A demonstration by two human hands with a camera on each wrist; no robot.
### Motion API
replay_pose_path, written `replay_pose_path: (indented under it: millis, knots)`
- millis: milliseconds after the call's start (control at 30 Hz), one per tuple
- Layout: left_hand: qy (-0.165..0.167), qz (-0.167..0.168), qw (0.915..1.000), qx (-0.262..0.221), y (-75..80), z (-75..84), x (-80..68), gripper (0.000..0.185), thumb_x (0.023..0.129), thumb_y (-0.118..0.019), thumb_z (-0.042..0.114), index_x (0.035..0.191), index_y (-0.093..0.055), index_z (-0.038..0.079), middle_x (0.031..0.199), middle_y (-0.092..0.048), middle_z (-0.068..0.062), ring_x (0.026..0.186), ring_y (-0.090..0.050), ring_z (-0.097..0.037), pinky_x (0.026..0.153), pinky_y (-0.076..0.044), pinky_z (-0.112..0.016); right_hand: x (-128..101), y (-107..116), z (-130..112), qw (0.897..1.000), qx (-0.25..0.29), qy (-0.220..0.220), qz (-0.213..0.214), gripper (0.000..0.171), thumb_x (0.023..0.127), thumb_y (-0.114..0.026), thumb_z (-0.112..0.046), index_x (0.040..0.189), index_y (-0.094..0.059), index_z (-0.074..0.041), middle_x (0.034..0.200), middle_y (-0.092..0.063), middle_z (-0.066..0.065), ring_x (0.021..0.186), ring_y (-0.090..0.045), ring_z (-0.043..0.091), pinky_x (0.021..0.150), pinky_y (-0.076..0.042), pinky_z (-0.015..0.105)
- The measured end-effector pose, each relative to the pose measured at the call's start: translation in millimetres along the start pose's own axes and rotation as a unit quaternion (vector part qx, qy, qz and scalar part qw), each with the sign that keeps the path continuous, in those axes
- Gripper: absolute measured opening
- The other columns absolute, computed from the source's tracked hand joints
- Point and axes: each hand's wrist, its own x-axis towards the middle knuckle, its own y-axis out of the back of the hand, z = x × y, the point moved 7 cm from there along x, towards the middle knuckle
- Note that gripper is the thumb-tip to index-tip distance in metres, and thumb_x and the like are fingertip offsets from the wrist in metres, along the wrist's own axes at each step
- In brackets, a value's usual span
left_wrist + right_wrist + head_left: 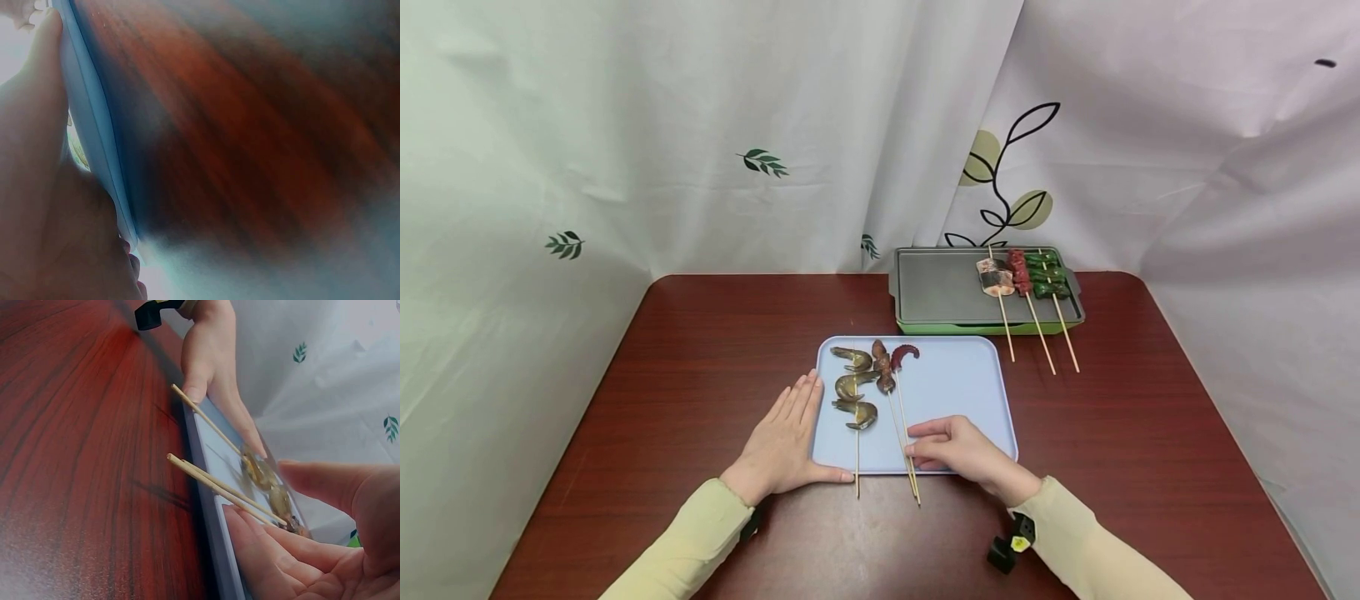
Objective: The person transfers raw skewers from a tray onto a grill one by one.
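I've got a reddish-brown table (pixel 1112 425) with a light blue tray (pixel 966 379) on it. Left hand (pixel 784 437) is flat at the tray's left edge, right hand's (pixel 961 450) fingers are parted by the tentacle skewer's (pixel 897 360) stick, can't tell if touching. It's on the tray.

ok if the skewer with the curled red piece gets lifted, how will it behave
This skewer will probably stay stiff, as its thin stick lies straight. It may feel heavier at the far end, where its only piece sits. It could nudge the neighbouring skewer, since their sticks nearly meet by the near edge of the tray.
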Motion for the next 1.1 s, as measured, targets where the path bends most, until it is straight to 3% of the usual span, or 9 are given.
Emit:
replay_pose_path:
  millis: [533,767,1100]
  knots:
    - [0.003,-0.004,0.9999,-0.009,-0.5,0.3,-0.3,0.144,0.067,-0.049,0.098,0.157,-0.02,-0.01,0.165,-0.014,-0.026,0.152,-0.017,-0.036,0.122,-0.017,-0.046,-2.4,1.5,-1.3,1.0,0.003,0.011,0.002,0.047,0.094,-0.07,-0.007,0.13,-0.056,0.02,0.101,-0.074,0.021,0.09,-0.072,0.022,0.084,-0.059,0.037]
    - [0.001,0.0,1.0,-0.008,0.5,-0.1,0.1,0.144,0.067,-0.049,0.098,0.157,-0.021,-0.01,0.165,-0.015,-0.026,0.152,-0.017,-0.036,0.122,-0.016,-0.046,-1.4,2.7,-0.3,0.999,-0.031,0.018,0.005,0.048,0.09,-0.074,-0.007,0.129,-0.059,0.015,0.095,-0.075,0.014,0.088,-0.07,0.015,0.083,-0.057,0.029]
    - [0.002,0.002,1.0,-0.007,0.6,-0.1,0.1,0.144,0.067,-0.049,0.098,0.157,-0.021,-0.01,0.165,-0.016,-0.026,0.152,-0.018,-0.036,0.122,-0.017,-0.046,-1.4,-0.2,-2.9,0.999,-0.043,0.011,0.008,0.048,0.09,-0.074,-0.005,0.13,-0.058,0.016,0.095,-0.075,0.015,0.087,-0.071,0.016,0.08,-0.058,0.029]
